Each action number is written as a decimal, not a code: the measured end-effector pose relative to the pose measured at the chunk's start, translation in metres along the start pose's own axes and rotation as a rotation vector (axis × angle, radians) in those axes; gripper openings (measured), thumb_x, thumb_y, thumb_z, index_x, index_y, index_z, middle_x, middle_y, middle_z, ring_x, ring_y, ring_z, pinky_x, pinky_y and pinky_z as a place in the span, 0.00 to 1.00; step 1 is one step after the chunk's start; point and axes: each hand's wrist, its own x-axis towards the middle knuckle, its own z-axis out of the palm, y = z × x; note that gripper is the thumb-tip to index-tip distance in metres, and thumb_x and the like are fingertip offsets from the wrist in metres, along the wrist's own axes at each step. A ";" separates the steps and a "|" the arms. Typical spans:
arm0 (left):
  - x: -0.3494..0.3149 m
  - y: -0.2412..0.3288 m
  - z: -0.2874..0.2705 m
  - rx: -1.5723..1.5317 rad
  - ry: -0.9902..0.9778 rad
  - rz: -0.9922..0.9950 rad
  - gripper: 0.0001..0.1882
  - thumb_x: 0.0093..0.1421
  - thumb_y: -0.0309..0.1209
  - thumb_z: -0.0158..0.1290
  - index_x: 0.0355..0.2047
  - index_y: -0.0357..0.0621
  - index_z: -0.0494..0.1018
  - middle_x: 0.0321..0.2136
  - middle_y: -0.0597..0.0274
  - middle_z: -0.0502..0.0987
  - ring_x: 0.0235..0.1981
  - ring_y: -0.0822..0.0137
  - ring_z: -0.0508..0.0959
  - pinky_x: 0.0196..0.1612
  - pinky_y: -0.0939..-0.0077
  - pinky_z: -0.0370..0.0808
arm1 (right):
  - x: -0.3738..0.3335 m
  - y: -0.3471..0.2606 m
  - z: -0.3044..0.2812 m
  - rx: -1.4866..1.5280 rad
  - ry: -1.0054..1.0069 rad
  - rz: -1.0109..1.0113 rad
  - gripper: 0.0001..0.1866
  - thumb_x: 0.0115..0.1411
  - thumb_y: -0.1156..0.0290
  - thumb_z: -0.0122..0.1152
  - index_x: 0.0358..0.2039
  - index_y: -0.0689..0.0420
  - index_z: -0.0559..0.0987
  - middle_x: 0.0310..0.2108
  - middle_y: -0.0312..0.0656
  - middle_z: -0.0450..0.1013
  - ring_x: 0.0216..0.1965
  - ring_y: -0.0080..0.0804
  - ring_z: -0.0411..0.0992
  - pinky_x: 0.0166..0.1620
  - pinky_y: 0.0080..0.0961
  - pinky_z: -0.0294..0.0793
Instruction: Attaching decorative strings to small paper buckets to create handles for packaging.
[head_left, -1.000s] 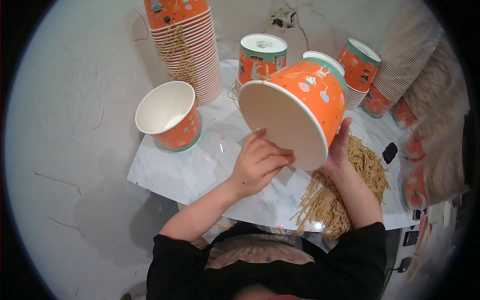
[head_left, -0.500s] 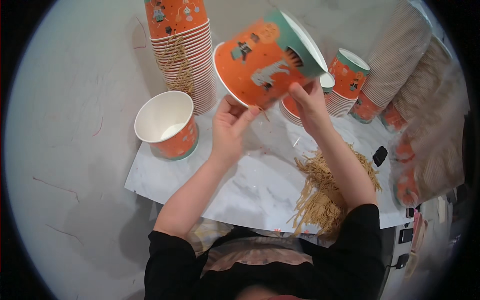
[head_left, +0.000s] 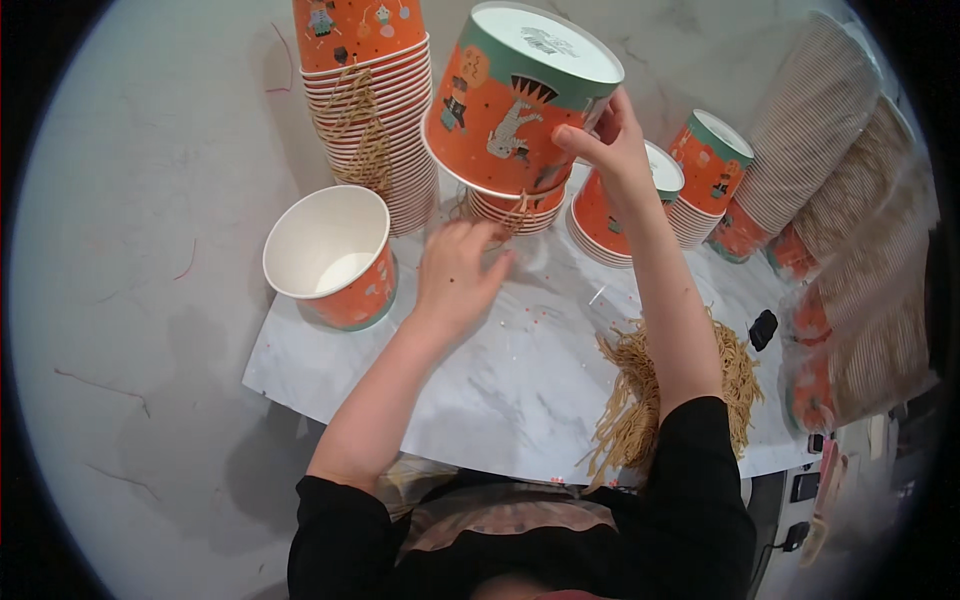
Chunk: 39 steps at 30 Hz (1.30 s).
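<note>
Hands stand apart above the surface [head_left: 520,380], beyond a heap of tan string [head_left: 625,405], the left hand [head_left: 455,275] loose and blurred with its thumb spread, the right hand [head_left: 620,145] clamped on an upturned, tilted orange tub [head_left: 500,105] raised in front of stacked tubs [head_left: 546,214].

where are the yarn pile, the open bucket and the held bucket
yarn pile [head_left: 628,405]: head view, strands on its left side
open bucket [head_left: 358,291]: head view, orange outer wall
held bucket [head_left: 530,128]: head view, orange printed side

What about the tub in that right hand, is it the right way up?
No, the tub in the right hand is tilted upside down, its white bottom uppermost.
</note>
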 end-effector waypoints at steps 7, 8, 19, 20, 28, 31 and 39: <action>0.008 -0.031 0.002 0.321 0.230 0.136 0.17 0.54 0.26 0.62 0.43 0.40 0.71 0.53 0.47 0.71 0.64 0.43 0.63 0.68 0.40 0.54 | 0.025 0.035 -0.011 -0.129 0.010 -0.041 0.53 0.42 0.65 0.84 0.66 0.57 0.63 0.51 0.41 0.75 0.52 0.32 0.74 0.57 0.31 0.73; 0.009 -0.035 0.005 0.323 0.233 0.131 0.17 0.54 0.26 0.62 0.43 0.40 0.71 0.53 0.47 0.71 0.64 0.43 0.63 0.68 0.40 0.54 | 0.026 0.039 -0.011 -0.157 -0.004 -0.065 0.50 0.44 0.66 0.83 0.65 0.58 0.64 0.53 0.41 0.73 0.55 0.31 0.72 0.59 0.31 0.71; 0.012 -0.044 0.035 0.390 0.206 0.063 0.31 0.55 0.24 0.59 0.58 0.32 0.63 0.64 0.36 0.58 0.68 0.35 0.54 0.70 0.44 0.54 | 0.034 0.068 -0.013 -0.355 0.030 -0.228 0.60 0.42 0.63 0.84 0.70 0.64 0.56 0.61 0.49 0.69 0.60 0.37 0.70 0.63 0.32 0.70; 0.013 -0.045 0.038 0.386 0.204 0.061 0.31 0.55 0.24 0.59 0.58 0.32 0.63 0.64 0.36 0.58 0.68 0.35 0.54 0.70 0.44 0.54 | 0.035 0.068 -0.014 -0.337 0.033 -0.236 0.61 0.42 0.62 0.84 0.71 0.64 0.55 0.61 0.49 0.69 0.60 0.36 0.70 0.62 0.32 0.70; 0.054 -0.036 0.030 0.242 0.210 0.067 0.22 0.54 0.25 0.60 0.48 0.34 0.68 0.65 0.24 0.54 0.63 0.32 0.63 0.60 0.52 0.70 | 0.041 0.075 -0.027 -0.266 0.120 -0.221 0.61 0.44 0.61 0.84 0.71 0.65 0.54 0.61 0.49 0.69 0.60 0.36 0.70 0.62 0.32 0.71; 0.075 -0.039 0.028 0.285 0.313 0.148 0.12 0.54 0.24 0.59 0.38 0.36 0.72 0.63 0.23 0.56 0.63 0.30 0.64 0.58 0.51 0.72 | 0.041 0.085 -0.030 -0.231 0.112 -0.236 0.61 0.45 0.59 0.83 0.71 0.66 0.53 0.61 0.50 0.69 0.61 0.36 0.69 0.61 0.32 0.71; 0.088 -0.063 0.036 0.142 0.280 0.060 0.07 0.52 0.27 0.60 0.29 0.37 0.75 0.52 0.28 0.71 0.58 0.38 0.73 0.57 0.53 0.72 | 0.040 0.097 -0.034 -0.348 0.077 -0.044 0.56 0.48 0.53 0.80 0.68 0.66 0.57 0.60 0.51 0.70 0.59 0.37 0.71 0.60 0.35 0.72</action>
